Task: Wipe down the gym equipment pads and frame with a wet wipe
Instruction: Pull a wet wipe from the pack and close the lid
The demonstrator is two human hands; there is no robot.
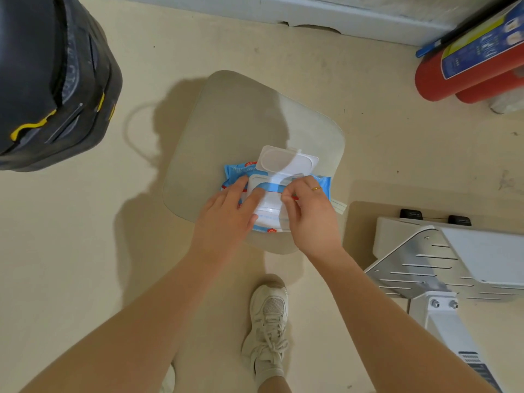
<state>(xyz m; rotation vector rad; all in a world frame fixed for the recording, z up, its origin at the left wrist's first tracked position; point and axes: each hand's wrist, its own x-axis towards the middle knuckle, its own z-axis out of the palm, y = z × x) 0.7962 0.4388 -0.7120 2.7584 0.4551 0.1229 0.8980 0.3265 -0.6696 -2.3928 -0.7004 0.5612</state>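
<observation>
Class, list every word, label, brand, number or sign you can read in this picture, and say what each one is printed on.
No text here can be read.
Wet wipe pack: red and white print, blurred and partly hidden by the hands.
Fire extinguisher: blue and yellow label with white characters, too blurred to read.
Black bag: faint lettering, unreadable.
White machine frame: small grey label near the bottom edge, too small to read.

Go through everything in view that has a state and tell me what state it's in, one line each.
Wipes pack: lying flat on the pad, held by both hands.
Lid: flipped open, standing back from the opening.
Left hand: fingers straight, pressing the pack down.
Right hand: pinching something at the opening; whether seal or wipe, unclear.
Pad: bare apart from the pack.
Extinguishers: two, lying on the floor.
</observation>
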